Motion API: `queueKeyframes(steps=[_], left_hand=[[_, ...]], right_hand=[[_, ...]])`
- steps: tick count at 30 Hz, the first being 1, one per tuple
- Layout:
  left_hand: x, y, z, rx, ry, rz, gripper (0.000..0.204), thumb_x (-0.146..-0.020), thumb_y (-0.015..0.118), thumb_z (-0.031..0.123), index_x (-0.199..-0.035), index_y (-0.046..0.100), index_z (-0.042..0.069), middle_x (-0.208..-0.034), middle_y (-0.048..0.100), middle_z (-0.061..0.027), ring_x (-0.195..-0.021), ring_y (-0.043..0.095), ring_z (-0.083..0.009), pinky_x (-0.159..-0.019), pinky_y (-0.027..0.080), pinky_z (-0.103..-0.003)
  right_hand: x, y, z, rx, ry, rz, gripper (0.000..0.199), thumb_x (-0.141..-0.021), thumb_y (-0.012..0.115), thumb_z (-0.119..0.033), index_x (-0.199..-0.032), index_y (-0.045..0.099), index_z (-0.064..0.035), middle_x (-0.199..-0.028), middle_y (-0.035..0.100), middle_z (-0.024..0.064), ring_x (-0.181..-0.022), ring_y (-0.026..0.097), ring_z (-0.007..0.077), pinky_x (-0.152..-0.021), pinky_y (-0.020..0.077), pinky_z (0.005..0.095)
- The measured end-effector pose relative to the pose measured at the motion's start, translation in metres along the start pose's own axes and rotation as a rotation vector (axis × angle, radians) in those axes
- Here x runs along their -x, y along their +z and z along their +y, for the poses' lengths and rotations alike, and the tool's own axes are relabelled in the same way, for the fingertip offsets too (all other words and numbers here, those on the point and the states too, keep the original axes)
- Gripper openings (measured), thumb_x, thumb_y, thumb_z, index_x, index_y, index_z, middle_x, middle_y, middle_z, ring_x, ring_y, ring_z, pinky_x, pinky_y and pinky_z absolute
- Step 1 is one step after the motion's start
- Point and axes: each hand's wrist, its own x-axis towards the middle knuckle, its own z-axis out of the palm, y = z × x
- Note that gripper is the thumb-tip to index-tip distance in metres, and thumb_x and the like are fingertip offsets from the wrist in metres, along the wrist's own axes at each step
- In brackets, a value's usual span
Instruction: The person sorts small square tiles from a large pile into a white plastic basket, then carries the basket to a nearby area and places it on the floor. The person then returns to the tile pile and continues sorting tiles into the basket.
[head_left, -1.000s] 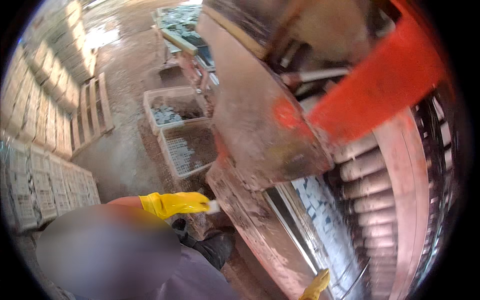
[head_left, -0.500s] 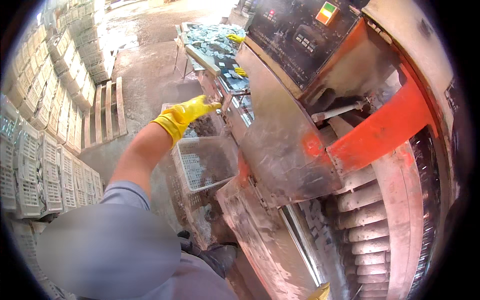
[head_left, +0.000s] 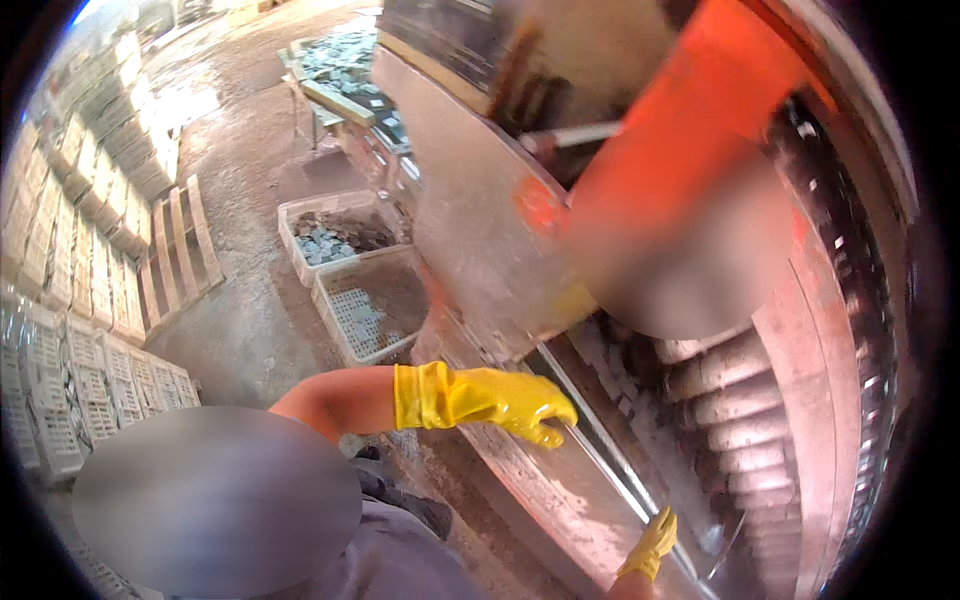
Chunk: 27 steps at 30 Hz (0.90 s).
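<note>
My left hand [head_left: 490, 402], in a yellow rubber glove, hangs over the near side of a long machine. Its fingers are loosely bent, with a gap to the thumb, and nothing shows between them. Just beyond the fingertips runs a shiny metal rail [head_left: 612, 470]. My right hand [head_left: 652, 543], also gloved in yellow, is lower right at the same rail, its fingers stretched out and appearing to rest on it. Behind the rail lies a channel with small flat grey pieces [head_left: 625, 380]. Pale rollers [head_left: 745, 435] line the machine further right.
Two white plastic crates, one holding grey-blue tile pieces [head_left: 325, 243] and one mesh-walled [head_left: 362, 357], stand left of the machine. A table piled with pieces [head_left: 340, 62] is beyond. Stacked crates [head_left: 95, 390] and a wooden pallet [head_left: 182, 255] are at left. An orange guard [head_left: 690, 110] juts overhead.
My left hand has come down and right, from above the crates to beside the rail. My right hand has come further into view. The whole view has shifted.
</note>
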Motion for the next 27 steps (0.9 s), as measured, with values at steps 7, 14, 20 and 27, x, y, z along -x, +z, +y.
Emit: queueKeyframes(steps=[7,14,20,27], left_hand=[[-0.080,0.056,-0.040,-0.466,-0.520,0.368,0.046,-0.097,0.065,0.050,-0.112,0.076,0.008,-0.103,0.077,-0.0192,-0.101,0.071,-0.0433,-0.088,0.054,-0.056],[-0.105,0.064,-0.091,-0.680,-0.679,0.476,0.046,-0.095,0.066,0.050,-0.113,0.073,0.009,-0.117,0.075,-0.0196,-0.111,0.070,-0.0405,-0.096,0.054,-0.052],[-0.097,0.039,-0.057,-0.676,-0.951,0.460,0.052,-0.097,0.061,0.053,-0.127,0.072,0.011,-0.132,0.072,-0.0196,-0.124,0.066,-0.0405,-0.103,0.052,-0.052],[-0.106,0.040,-0.055,-0.738,-0.951,0.574,0.052,-0.097,0.063,0.053,-0.124,0.075,0.010,-0.127,0.074,-0.0203,-0.122,0.067,-0.0423,-0.104,0.052,-0.052]], right_hand=[[-0.028,-0.010,0.004,-0.285,0.237,-0.136,0.042,-0.105,0.062,-0.041,-0.131,0.072,-0.0094,-0.121,0.076,0.0144,-0.110,0.071,0.0358,-0.100,0.0527,0.0449],[-0.022,-0.006,0.162,-0.349,0.416,-0.260,0.062,-0.102,0.066,-0.049,-0.155,0.055,-0.0179,-0.132,0.072,0.0209,-0.118,0.070,0.0388,-0.101,0.0532,0.0466],[-0.037,-0.021,0.155,-0.365,0.606,-0.370,0.082,-0.096,0.071,-0.051,-0.163,0.043,-0.0136,-0.146,0.064,0.0223,-0.132,0.063,0.0389,-0.109,0.0493,0.0438],[-0.050,-0.014,0.168,-0.050,0.684,-0.387,0.091,-0.093,0.067,-0.062,-0.161,0.043,-0.0065,-0.155,0.055,0.0273,-0.141,0.055,0.0426,-0.115,0.0445,0.0491]])
